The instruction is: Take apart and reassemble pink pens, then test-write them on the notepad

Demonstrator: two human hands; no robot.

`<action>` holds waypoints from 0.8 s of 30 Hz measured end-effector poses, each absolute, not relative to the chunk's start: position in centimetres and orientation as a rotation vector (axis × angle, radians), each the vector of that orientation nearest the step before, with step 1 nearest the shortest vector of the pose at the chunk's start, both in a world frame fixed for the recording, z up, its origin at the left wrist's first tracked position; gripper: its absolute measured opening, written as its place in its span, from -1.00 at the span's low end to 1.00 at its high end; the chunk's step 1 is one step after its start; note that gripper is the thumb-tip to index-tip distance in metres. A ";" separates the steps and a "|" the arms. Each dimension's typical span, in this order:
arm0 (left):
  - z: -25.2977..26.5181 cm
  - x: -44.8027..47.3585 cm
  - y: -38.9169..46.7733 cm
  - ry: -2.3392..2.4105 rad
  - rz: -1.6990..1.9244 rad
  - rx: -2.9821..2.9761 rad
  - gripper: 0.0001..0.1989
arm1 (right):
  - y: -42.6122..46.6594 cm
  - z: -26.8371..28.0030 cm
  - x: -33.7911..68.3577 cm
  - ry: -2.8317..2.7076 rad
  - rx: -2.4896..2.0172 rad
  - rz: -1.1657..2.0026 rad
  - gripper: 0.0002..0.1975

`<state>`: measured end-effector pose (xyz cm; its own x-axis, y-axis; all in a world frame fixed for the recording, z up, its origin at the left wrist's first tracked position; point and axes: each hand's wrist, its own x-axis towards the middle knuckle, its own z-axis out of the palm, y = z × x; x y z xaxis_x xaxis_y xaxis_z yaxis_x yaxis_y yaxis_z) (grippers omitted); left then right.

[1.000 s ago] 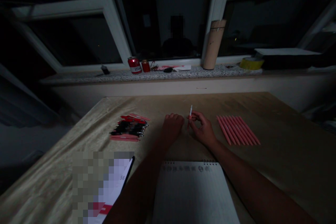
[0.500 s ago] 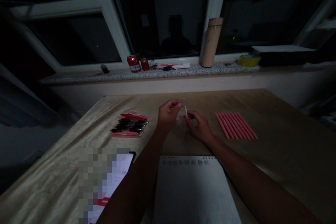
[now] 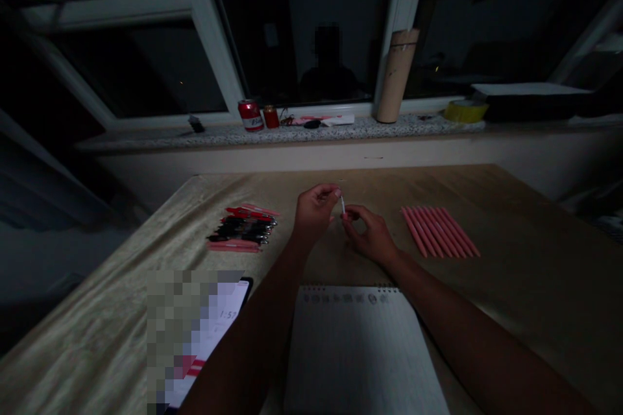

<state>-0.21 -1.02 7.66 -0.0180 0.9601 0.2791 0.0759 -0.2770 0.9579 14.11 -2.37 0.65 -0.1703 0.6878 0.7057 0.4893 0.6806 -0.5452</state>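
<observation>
My right hand (image 3: 367, 233) pinches the pink lower part of a pen (image 3: 344, 215) between thumb and fingers. A thin white refill (image 3: 342, 203) stands up out of it, nearly upright and leaning a little left. My left hand (image 3: 315, 211) is closed in a pinch, its thumb and fingertips at the refill's upper end. Whatever lies between those fingertips is too small to make out. Both hands are above the cloth-covered table, beyond the notepad.
Pink pens (image 3: 440, 231) lie side by side at right. A pile of black, red and pink pens (image 3: 243, 228) is at left. Nearer are a spiral notepad (image 3: 363, 356) and a lit phone (image 3: 226, 311). On the sill stand a can (image 3: 250, 115), a tall cylinder (image 3: 398, 78) and yellow tape (image 3: 466, 111).
The left fingertips and the refill's upper end have come together; a small gap separated them before. The refill leans slightly more to the left. The right hand keeps its hold.
</observation>
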 end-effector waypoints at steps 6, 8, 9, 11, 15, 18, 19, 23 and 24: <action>7.2 -0.3 -0.9 1.161 1.327 1.516 -0.71 | -2.3 0.6 14.1 -1.813 -0.932 0.242 -0.80; 6.9 -0.4 -0.8 1.159 1.312 1.596 -0.73 | -2.3 0.6 14.1 -1.814 -0.941 0.249 -0.78; 6.7 -0.4 -0.7 1.164 1.305 1.641 -0.75 | -2.3 0.6 14.2 -1.813 -0.946 0.254 -0.78; 6.4 -0.4 -0.6 1.191 1.287 1.723 -0.77 | -2.3 0.6 14.2 -1.802 -0.950 0.259 -0.77; 6.0 -0.6 -0.4 1.212 1.208 1.861 -0.79 | -2.3 0.5 14.3 -1.779 -0.948 0.258 -0.78; 5.8 -1.2 -0.2 1.240 1.117 1.963 -0.80 | -2.2 0.5 14.2 -1.749 -0.954 0.255 -0.79; 5.8 -1.5 -0.1 1.277 1.077 2.003 -0.81 | -2.2 0.5 14.2 -1.738 -0.951 0.254 -0.80; 5.3 -2.8 0.1 1.581 0.772 2.319 -0.81 | -2.2 0.6 14.1 -1.729 -0.940 0.260 -0.81; 5.0 -3.1 0.0 1.676 0.647 2.404 -0.78 | -2.2 0.6 14.1 -1.728 -0.944 0.261 -0.81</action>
<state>-3.06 -0.01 5.05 0.2866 0.9206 0.2652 0.8602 -0.3692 0.3518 14.13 -2.19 0.55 -0.0862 0.7004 0.7085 0.4599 0.6588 -0.5954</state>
